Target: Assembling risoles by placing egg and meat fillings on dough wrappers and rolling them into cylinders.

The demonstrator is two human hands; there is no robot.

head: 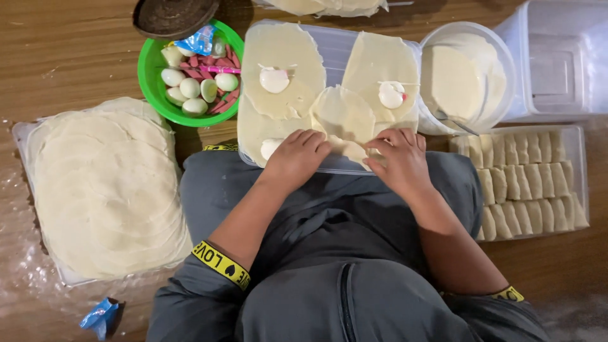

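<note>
1. Finished rolls [531, 183] fill the tray at right, 3 rows; a tall wrapper stack [104, 190] at left remains.
2. At centre, left hand [294, 158] and right hand [399, 158], fingers curled, pinch and fold a wrapper [342, 117]; its filling is hidden.
3. 2 more wrappers carry half eggs [274, 79].
4. Green bowl [152, 82] upper left, batter tub [465, 73] upper right; nothing blocks the hands.

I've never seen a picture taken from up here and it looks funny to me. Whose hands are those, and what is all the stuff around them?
The camera sits on a person's head and looks straight down, so you see their lap and both hands. The left hand and right hand are folding a thin wrapper sheet on a clear plastic lid. More sheets there carry half an egg. Around them lie a big stack of round wrappers, a green bowl with peeled eggs and sausage strips, a tub of pale batter, and a tray of finished rolls.
</note>
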